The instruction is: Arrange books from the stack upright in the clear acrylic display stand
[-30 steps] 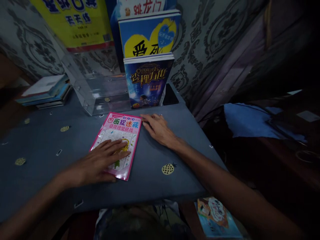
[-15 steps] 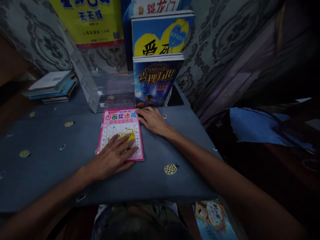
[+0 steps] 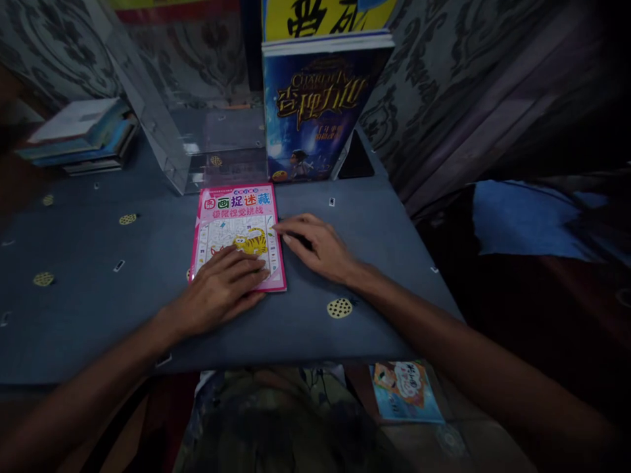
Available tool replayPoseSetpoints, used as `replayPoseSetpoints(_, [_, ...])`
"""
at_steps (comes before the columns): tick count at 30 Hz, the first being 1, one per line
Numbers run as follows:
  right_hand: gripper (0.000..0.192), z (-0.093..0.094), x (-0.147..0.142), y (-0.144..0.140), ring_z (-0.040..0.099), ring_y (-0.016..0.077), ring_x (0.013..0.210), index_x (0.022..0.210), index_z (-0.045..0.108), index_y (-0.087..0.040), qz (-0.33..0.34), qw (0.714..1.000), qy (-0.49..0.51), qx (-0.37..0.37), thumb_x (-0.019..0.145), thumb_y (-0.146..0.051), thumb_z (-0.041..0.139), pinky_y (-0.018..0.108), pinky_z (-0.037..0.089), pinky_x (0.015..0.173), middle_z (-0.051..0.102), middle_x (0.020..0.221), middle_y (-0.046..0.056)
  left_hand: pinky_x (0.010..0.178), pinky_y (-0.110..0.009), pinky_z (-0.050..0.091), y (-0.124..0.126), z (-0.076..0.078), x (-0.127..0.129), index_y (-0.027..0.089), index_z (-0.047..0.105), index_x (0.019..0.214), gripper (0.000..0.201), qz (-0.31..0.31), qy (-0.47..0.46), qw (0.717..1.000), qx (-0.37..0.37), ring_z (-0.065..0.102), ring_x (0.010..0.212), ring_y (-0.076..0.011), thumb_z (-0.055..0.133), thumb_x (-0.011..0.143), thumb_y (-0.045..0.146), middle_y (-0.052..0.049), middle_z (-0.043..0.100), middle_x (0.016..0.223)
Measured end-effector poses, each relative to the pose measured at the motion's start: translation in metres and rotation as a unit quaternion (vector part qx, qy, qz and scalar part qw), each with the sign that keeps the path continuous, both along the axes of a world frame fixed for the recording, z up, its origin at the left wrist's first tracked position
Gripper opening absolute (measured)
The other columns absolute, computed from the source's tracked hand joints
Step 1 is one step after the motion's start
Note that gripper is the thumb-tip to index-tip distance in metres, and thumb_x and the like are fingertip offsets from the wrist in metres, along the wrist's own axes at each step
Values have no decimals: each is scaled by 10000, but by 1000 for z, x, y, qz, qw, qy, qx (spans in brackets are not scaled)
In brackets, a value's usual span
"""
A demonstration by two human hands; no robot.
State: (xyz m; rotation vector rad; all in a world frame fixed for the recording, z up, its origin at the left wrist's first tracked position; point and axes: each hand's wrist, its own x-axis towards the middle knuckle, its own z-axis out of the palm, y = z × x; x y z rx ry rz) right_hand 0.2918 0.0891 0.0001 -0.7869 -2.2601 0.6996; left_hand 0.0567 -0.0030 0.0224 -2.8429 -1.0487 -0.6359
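Note:
A pink-bordered picture book (image 3: 241, 213) lies face up on the table, with a yellow striped cat on its cover. Across the lower part of the cover rests my left hand (image 3: 221, 279), flat with its fingers stretched out. My right hand (image 3: 318, 246) is at the book's right edge, its fingertips at the border and its thumb a little apart from the fingers. It does not grip the book. Behind the pink book, a dark blue book (image 3: 315, 112) with gold lettering stands upright in a clear acrylic rack (image 3: 172, 151).
A stack of books (image 3: 81, 135) lies at the back left of the table (image 3: 98, 302). Behind the blue book stands a yellow book (image 3: 325, 16). A black flat object (image 3: 357, 161) sits right of the rack. Below the table's front edge lies another book (image 3: 407, 391).
My right hand has slid from the book's top right corner down along its right edge. My left hand stays on the cover. The camera view has tilted downward.

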Motion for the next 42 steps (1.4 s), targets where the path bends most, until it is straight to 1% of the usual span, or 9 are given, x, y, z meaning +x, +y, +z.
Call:
replayPoseSetpoints(4, [305, 6, 13, -24, 670, 197, 914, 1205, 707, -207, 33, 996, 43, -74, 1008, -274, 484, 366, 535, 842, 770, 964, 62, 1010, -490, 521, 1, 1, 0, 171, 698, 1141, 226, -1, -17, 1000, -22, 673, 1091, -241, 594, 974, 281, -90, 749, 1154])
replayPoseSetpoints(8, [297, 7, 14, -31, 696, 169, 887, 1206, 706, -205, 52, 990, 67, -110, 1002, -253, 497, 326, 539, 821, 775, 956, 50, 993, -475, 527, 2, 2, 0, 176, 697, 1135, 216, -5, -22, 999, -27, 676, 1080, -231, 584, 978, 272, -90, 746, 1159])
replayPoseSetpoints(19, [263, 9, 10, -32, 715, 159, 866, 1123, 740, -188, 64, 985, 105, -125, 980, -246, 526, 294, 549, 807, 772, 934, 50, 961, -452, 528, 4, 4, 0, 168, 684, 1125, 197, -16, -35, 999, -29, 676, 1042, -226, 610, 949, 215, -91, 748, 1142])
replayPoseSetpoints(27, [251, 11, 9, -34, 690, 151, 816, 1099, 748, -191, 78, 984, 94, -131, 975, -247, 538, 293, 540, 770, 754, 873, 44, 978, -463, 523, 4, 4, 0, 179, 694, 1128, 206, -14, -26, 999, -29, 665, 1062, -231, 598, 953, 231, -81, 744, 1142])
replayPoseSetpoints(31, [254, 11, 10, -39, 660, 147, 759, 1119, 741, -189, 102, 989, 66, -79, 979, -228, 533, 288, 537, 715, 729, 847, 49, 987, -451, 519, 3, 2, 0, 179, 704, 1101, 187, -12, -26, 1000, -13, 667, 1052, -223, 595, 951, 206, -78, 747, 1139])
replayPoseSetpoints(34, [269, 11, 12, -50, 650, 170, 797, 1136, 730, -184, 99, 995, 29, 13, 982, -186, 509, 303, 542, 712, 729, 875, 71, 998, -455, 513, 3, 2, 0, 172, 702, 1115, 199, -10, -19, 1000, -13, 660, 1060, -230, 599, 949, 205, -78, 748, 1133])
replayPoseSetpoints(37, [284, 10, 17, -66, 660, 208, 885, 1165, 712, -170, 99, 989, -38, 102, 988, -160, 490, 352, 547, 769, 757, 941, 96, 1013, -463, 502, 2, 2, -1, 183, 698, 1138, 216, -6, -8, 1000, -20, 655, 1076, -233, 587, 960, 233, -74, 743, 1147])
replayPoseSetpoints(39, [308, 8, 20, -76, 668, 232, 984, 1227, 685, -174, 92, 983, -85, 136, 989, -152, 490, 390, 541, 824, 772, 1042, 104, 1023, -465, 496, 2, 1, -1, 199, 697, 1143, 219, -2, -5, 1000, -26, 652, 1083, -227, 570, 971, 246, -67, 742, 1153])
replayPoseSetpoints(42, [356, 4, 24, -89, 658, 252, 1122, 1281, 660, -170, 70, 976, -122, 168, 987, -126, 464, 425, 529, 897, 758, 1174, 119, 1025, -460, 488, 2, -1, -1, 199, 690, 1147, 218, 5, -14, 999, -31, 644, 1102, -224, 552, 982, 235, -65, 740, 1150])
